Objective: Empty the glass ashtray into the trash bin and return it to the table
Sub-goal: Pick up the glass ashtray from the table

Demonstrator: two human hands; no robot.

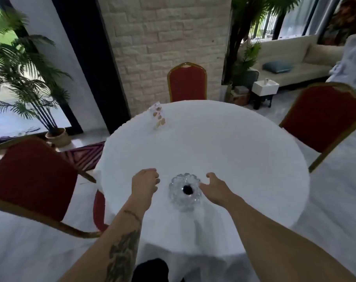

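A clear, knobbly glass ashtray [185,191] sits near the front edge of the round table [234,155], which is covered in a white cloth. A small dark object lies in the ashtray's middle. My left hand [145,185] hovers just left of the ashtray, fingers curled down, holding nothing. My right hand [214,189] is just right of it, fingers spread, its fingertips close to the rim; I cannot tell whether they touch. No trash bin is in view.
Three red chairs with gold frames ring the table: left [30,180], far side [187,82], right [323,117]. A clear card stand [158,116] stands on the far left of the table. Potted palms, a sofa and a white box on a stand lie beyond.
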